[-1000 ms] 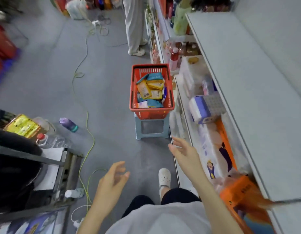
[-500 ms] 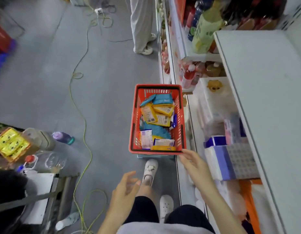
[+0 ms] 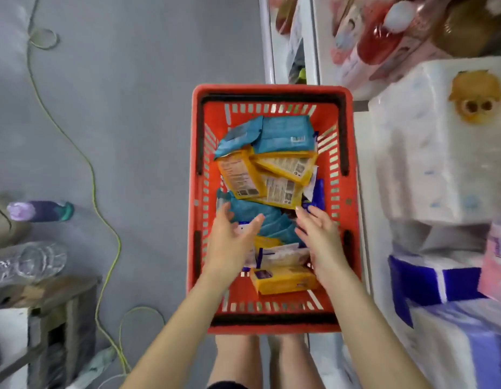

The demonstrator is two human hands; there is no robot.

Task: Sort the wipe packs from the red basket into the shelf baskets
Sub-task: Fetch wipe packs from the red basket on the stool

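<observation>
- The red basket (image 3: 271, 90) stands just left of the shelving (image 3: 313, 51), probably to keep transfers short.
- The wipe packs (image 3: 271, 175), teal, yellow and white, lie piled loosely inside the red basket.
- The left hand (image 3: 229, 242) and right hand (image 3: 319, 240) are both released and grasp nothing. Their fingers are extended and the palms face each other over the basket's near half.
- The pose suggests scooping packs together.

The left hand (image 3: 232, 242) and right hand (image 3: 319, 240) hide parts of the wipe packs (image 3: 274, 226). Print on the yellow packs (image 3: 243, 175) is unreadable. The shelf goods (image 3: 429, 164) are blurred; the top edge crops the bottles (image 3: 384, 37).
</observation>
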